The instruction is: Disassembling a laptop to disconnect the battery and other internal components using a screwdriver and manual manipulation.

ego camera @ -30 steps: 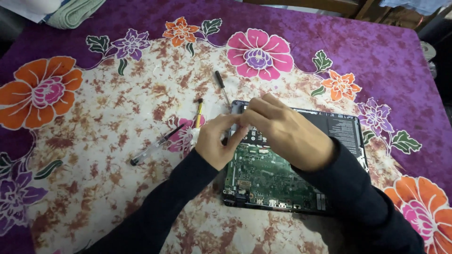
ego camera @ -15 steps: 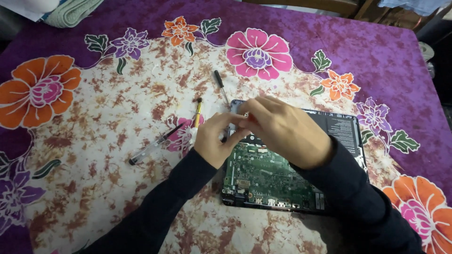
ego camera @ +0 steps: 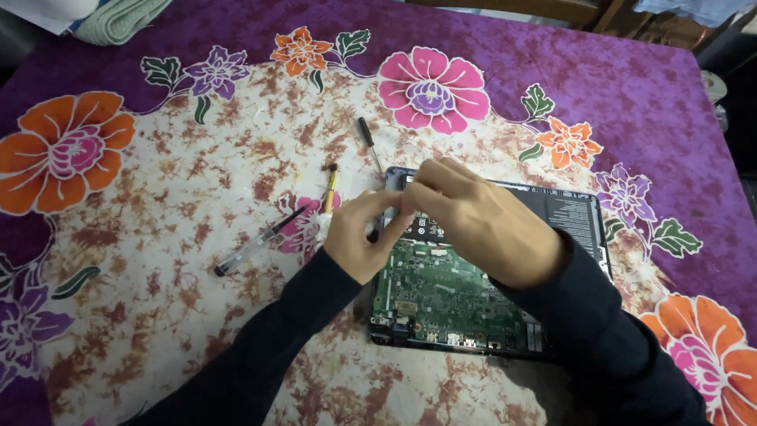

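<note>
**Inspector:** Laptop point(ego camera: 473, 292), opened with the bottom cover off, lies flat on the floral tablecloth point(ego camera: 158, 315). Green circuit board faces up. Its long axis runs left to right across the view, turned slightly clockwise; the edge with the ports faces the person, and the dark battery section sits along the far edge towards the right.

**Clerk:** Hands?

**Inspector:** Both meet over the far-left corner of the laptop. Left hand point(ego camera: 359, 237) has fingers curled narrow, thumb and fingertips pinched together at that corner. Right hand point(ego camera: 481, 225) lies across the board, fingers bent and drawn close to the left fingertips. Whether anything small is held between them, I cannot tell; the fingers cover the spot.

**Clerk:** Surroundings?

**Inspector:** Black-handled screwdriver point(ego camera: 370, 143) just beyond the laptop, pointing towards its corner. Yellow-handled tool point(ego camera: 330, 188) near the left hand, roughly upright in view. Clear pen point(ego camera: 259, 241) further left, lying diagonally. Folded green cloth point(ego camera: 118, 20) at the far-left table edge.
</note>
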